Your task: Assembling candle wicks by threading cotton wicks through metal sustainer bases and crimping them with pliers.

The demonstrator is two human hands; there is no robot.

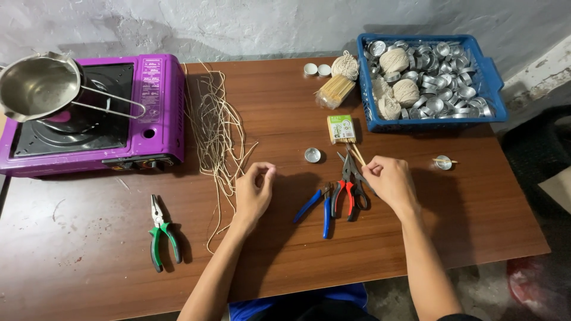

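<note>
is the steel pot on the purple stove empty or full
Empty: the steel pot on the purple stove shows bare shiny metal inside down to its bottom, with no liquid or solid in it.

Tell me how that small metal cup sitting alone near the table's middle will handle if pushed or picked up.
The small metal cup looks thin and shallow, so probably very light and easily dented. It sits flat and open side up, so it would likely slide on the smooth wooden table rather than tip.
</note>
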